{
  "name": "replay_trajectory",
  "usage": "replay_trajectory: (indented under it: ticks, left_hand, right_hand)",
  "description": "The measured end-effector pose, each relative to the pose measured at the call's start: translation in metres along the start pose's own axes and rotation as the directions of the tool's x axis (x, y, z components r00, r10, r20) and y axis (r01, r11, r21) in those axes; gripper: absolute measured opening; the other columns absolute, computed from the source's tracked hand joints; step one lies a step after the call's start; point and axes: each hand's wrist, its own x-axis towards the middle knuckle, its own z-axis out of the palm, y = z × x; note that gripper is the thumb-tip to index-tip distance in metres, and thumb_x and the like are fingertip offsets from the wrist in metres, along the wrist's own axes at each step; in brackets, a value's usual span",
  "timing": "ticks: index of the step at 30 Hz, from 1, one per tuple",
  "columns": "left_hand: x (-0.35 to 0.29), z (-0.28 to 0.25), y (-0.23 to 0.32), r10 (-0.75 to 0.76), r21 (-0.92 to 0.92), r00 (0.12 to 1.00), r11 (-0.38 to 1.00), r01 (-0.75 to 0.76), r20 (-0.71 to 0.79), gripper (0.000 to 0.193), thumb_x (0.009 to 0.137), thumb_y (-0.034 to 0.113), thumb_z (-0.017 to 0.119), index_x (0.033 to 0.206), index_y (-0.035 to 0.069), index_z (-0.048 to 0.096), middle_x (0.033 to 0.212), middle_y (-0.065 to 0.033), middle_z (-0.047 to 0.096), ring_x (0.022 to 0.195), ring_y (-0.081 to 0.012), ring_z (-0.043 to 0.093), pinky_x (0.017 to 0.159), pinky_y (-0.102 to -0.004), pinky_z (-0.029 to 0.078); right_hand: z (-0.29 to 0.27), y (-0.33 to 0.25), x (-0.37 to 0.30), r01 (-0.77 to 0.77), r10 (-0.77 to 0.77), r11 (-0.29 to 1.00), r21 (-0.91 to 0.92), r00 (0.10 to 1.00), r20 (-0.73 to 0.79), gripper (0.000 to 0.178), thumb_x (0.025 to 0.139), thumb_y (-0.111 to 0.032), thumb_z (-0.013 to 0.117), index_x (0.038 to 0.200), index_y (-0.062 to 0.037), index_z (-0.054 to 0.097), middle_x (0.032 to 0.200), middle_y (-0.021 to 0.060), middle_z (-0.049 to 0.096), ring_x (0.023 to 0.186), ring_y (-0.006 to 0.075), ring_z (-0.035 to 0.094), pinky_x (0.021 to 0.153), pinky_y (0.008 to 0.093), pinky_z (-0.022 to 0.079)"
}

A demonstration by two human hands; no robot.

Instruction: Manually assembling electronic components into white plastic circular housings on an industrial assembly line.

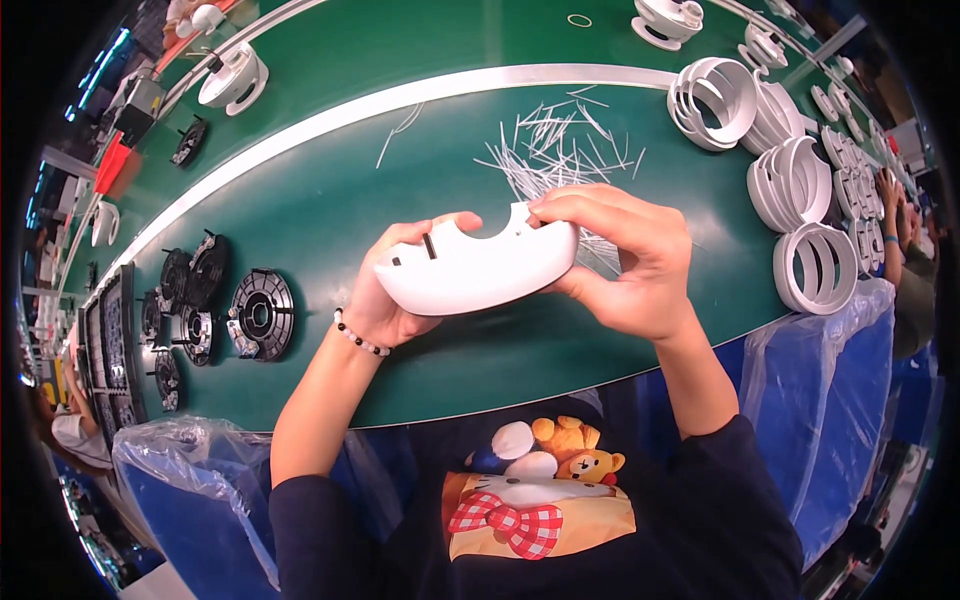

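Observation:
Between my two hands, above the green table, I hold a white curved plastic housing (480, 270). It has a rounded notch in its upper edge and a dark slot toward its left end. My left hand (400, 280) grips the left end, with a beaded bracelet on that wrist. My right hand (630, 260) closes on the right end, thumb below and fingers over the top. Behind the housing, a loose heap of thin white strips (560, 135) lies on the table, partly hidden by my right hand.
Several black round parts (262, 313) lie at the left, beside a dark tray (108, 350). White rings (815, 268) stand along the right edge. A pale rail (430, 90) crosses behind, with white assemblies (235, 78) beyond. Plastic-lined blue bins (830, 400) sit below the table edge. Other people work at both sides.

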Motion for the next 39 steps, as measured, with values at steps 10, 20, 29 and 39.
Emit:
replay_trajectory:
  ticks: [10,20,29,39]
  left_hand:
    - [-0.021,0.031,0.003,0.623,0.879,0.637,-0.196,-0.435,0.454,0.040,0.081,0.019,0.038,0.113,-0.004,0.042,0.095,-0.0119,0.055,0.084,-0.0147,0.054,0.077,-0.0238,0.039]
    - [0.000,0.026,-0.015,0.761,0.935,0.594,-0.047,-0.352,0.262,0.029,0.087,0.013,0.034,0.111,-0.003,0.041,0.065,-0.0027,0.052,0.059,-0.0039,0.043,0.054,-0.0185,0.035]
    - [0.010,0.029,-0.020,0.801,0.846,0.573,0.176,-0.504,0.174,0.032,0.090,0.025,0.037,0.097,-0.004,0.050,0.087,-0.0073,0.058,0.079,-0.0090,0.054,0.070,-0.0219,0.043]
    - [0.025,0.001,-0.036,0.771,0.640,0.160,-0.372,-0.672,0.616,0.062,0.083,0.048,0.040,0.103,-0.010,0.040,0.104,-0.0269,0.051,0.095,-0.0290,0.055,0.080,-0.0322,0.043]
  right_hand:
    - [-0.017,0.002,0.006,-0.522,0.468,0.743,0.418,0.852,0.232,0.060,0.074,-0.017,0.056,0.125,-0.0021,0.030,0.122,0.0151,0.039,0.109,0.0225,0.042,0.084,0.0320,0.040]
    - [0.019,0.010,0.018,-0.458,0.456,0.888,-0.030,0.888,-0.067,0.044,0.087,-0.031,0.044,0.060,0.0031,0.052,0.042,0.0095,0.041,0.037,0.0162,0.036,0.039,0.0280,0.032]
    - [0.028,0.022,0.009,-0.430,0.431,0.902,0.046,0.886,-0.172,0.037,0.083,-0.026,0.051,0.060,0.0023,0.054,0.043,0.0074,0.043,0.039,0.0104,0.038,0.039,0.0256,0.032]
    - [0.046,0.019,0.003,-0.187,0.377,0.887,0.422,0.821,-0.429,0.055,0.058,-0.051,0.072,0.067,0.0003,0.052,0.059,-0.0009,0.051,0.056,0.0056,0.048,0.050,0.0187,0.039]
